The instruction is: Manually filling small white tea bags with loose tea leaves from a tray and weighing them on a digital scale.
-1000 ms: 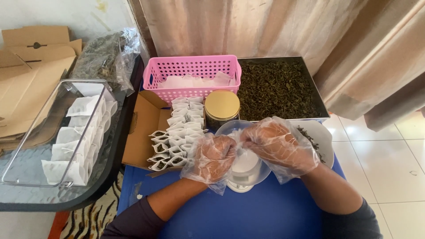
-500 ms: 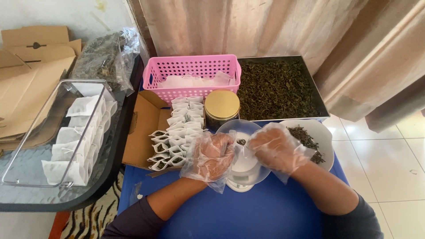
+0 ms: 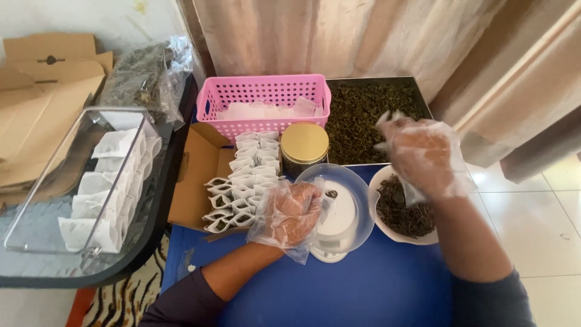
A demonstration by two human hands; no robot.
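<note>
My left hand [image 3: 289,213] in its plastic glove covers part of the scale [image 3: 339,218], hiding whatever my fingers [image 3: 305,197] pinch. My right hand [image 3: 423,156] blurs over the bowl [image 3: 387,233].

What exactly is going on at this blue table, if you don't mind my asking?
A person in thin plastic gloves is portioning dried leaves. The left hand rests at the clear dish on a small white scale. The right hand is raised above a white bowl of leaves, beside a dark tray of more. Filled small white bags stand in a cardboard box.
</note>
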